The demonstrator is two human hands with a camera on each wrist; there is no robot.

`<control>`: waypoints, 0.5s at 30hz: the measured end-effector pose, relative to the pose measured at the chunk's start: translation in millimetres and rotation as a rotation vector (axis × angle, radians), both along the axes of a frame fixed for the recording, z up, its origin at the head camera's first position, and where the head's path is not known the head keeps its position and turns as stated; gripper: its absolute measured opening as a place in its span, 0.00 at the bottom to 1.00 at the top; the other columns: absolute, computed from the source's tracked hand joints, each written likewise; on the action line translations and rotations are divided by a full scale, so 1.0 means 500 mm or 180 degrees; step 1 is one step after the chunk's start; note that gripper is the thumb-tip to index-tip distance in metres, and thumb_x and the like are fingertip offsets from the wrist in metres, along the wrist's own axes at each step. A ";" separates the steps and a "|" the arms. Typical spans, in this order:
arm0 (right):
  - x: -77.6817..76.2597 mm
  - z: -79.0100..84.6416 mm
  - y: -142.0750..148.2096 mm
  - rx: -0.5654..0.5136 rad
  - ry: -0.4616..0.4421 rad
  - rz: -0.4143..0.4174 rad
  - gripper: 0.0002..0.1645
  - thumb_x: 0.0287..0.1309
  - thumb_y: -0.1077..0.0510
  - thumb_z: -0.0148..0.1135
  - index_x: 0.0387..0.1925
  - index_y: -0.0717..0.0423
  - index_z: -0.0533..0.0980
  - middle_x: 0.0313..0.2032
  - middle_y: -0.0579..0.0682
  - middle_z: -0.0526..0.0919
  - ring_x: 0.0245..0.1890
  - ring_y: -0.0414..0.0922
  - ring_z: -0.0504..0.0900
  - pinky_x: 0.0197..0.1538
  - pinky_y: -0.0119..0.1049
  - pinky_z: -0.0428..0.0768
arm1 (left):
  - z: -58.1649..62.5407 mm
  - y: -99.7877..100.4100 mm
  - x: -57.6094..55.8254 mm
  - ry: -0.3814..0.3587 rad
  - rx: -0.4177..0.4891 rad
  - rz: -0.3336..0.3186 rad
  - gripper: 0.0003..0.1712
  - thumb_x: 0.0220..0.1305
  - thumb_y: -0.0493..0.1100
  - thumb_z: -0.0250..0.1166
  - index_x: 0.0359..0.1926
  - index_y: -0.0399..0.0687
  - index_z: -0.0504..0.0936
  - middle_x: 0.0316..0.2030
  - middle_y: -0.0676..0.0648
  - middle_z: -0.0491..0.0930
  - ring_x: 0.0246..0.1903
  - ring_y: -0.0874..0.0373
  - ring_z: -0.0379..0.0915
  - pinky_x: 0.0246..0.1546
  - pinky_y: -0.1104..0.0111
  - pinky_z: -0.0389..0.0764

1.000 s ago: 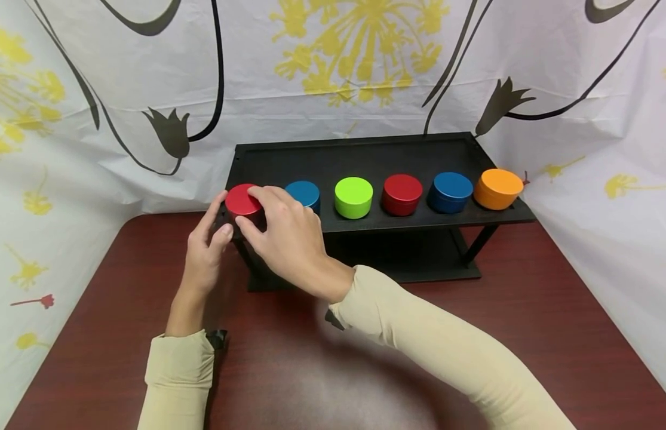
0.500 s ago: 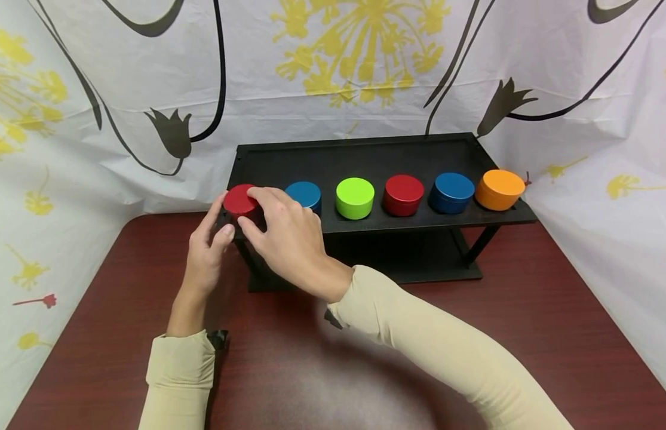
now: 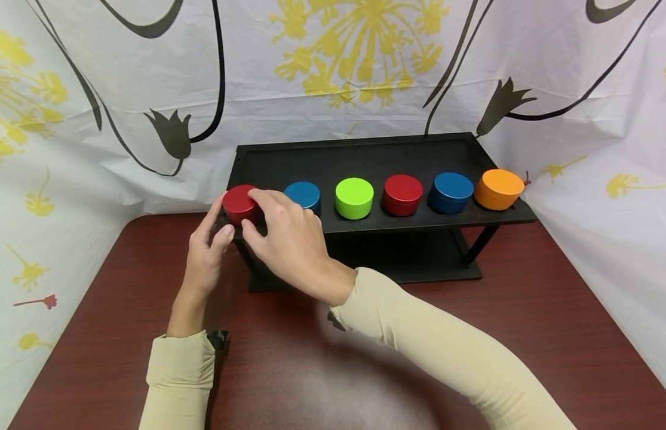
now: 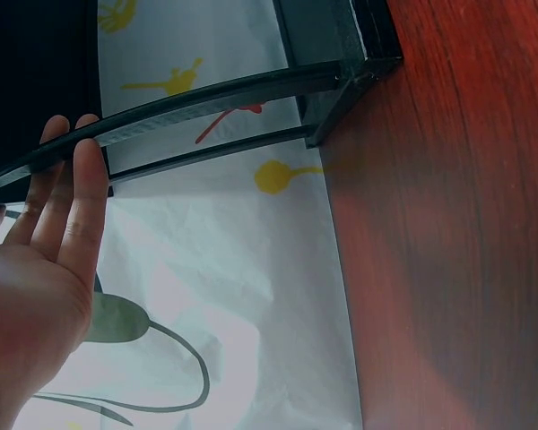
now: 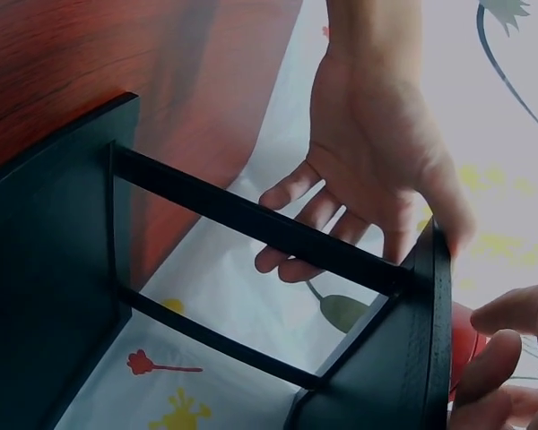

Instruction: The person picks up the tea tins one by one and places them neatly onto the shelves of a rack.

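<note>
A round red tin (image 3: 239,202) with a flat lid stands at the left front corner of the black two-level shelf (image 3: 333,158). From its right side my right hand (image 3: 291,239) holds it between thumb and fingers. My left hand (image 3: 202,257) is at the tin's left, index fingertip at its edge and thumb just below. In the left wrist view, the other fingers of the left hand (image 4: 49,242) extend nearly straight beside the shelf's side bar. Right of the held tin, a blue tin (image 3: 303,193) is partly hidden behind the right hand.
Along the shelf's front edge stand a lime green tin (image 3: 354,198), another red tin (image 3: 402,196), a darker blue tin (image 3: 450,193) and an orange tin (image 3: 499,190). Underneath is a dark reddish wooden table (image 3: 289,370). A patterned white sheet (image 3: 311,113) hangs behind and at both sides.
The held red tin has shifted slightly left, and its lid looks darker. My right thumb has moved a little rightward along its front. The left hand has stayed nearly still.
</note>
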State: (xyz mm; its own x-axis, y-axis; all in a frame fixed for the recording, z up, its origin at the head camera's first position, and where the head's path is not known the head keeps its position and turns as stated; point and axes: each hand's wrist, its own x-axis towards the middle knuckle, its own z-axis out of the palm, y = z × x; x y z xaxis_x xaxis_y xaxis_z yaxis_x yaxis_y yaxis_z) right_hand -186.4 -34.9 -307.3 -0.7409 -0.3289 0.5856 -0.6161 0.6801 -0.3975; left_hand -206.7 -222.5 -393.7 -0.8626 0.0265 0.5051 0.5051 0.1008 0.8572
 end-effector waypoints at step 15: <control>0.029 -0.054 0.056 -0.0347 0.0962 0.0399 0.21 0.61 0.55 0.62 0.54 0.56 0.79 0.52 0.52 0.81 0.22 0.37 0.78 0.22 0.24 0.71 | 0.001 -0.001 0.000 -0.0010 -0.0132 0.0102 0.32 0.70 0.39 0.53 0.74 0.59 0.65 0.65 0.49 0.70 0.40 0.55 0.69 0.39 0.74 0.74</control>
